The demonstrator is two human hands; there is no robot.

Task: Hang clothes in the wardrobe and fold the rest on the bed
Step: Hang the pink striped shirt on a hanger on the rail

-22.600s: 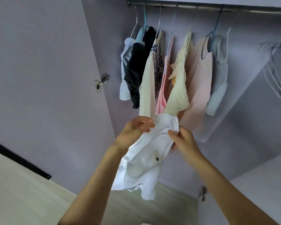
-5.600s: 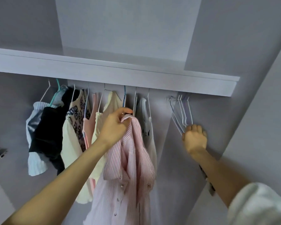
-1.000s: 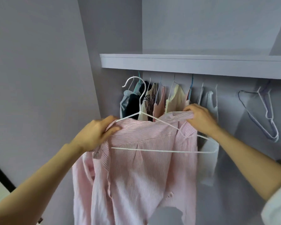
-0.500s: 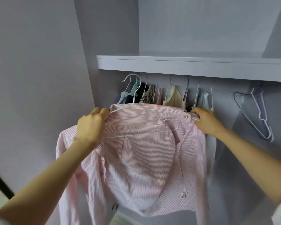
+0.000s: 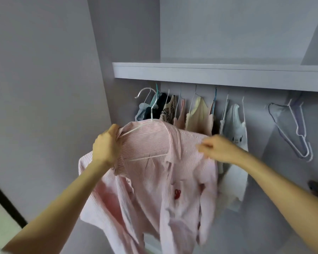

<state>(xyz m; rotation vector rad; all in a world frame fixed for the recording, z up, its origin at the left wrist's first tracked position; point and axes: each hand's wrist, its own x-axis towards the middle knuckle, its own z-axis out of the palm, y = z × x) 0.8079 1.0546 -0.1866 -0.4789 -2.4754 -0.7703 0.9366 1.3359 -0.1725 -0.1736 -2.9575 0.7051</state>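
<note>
At frame centre the left hand (image 5: 106,147) grips the pink striped shirt (image 5: 154,171) and white hanger (image 5: 147,125) at one shoulder, while the right hand (image 5: 218,151) pinches the other shoulder, seemingly to seat it squarely.

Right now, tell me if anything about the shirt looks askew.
The pink striped shirt sits crooked on its white wire hanger: bunched under the left hand, the collar twisted toward the right hand.

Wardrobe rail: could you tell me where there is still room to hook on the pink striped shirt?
Free: the stretch between the white printed top and the empty hangers. Crowded: the left end, where hung garments sit packed together behind the pink striped shirt.
</note>
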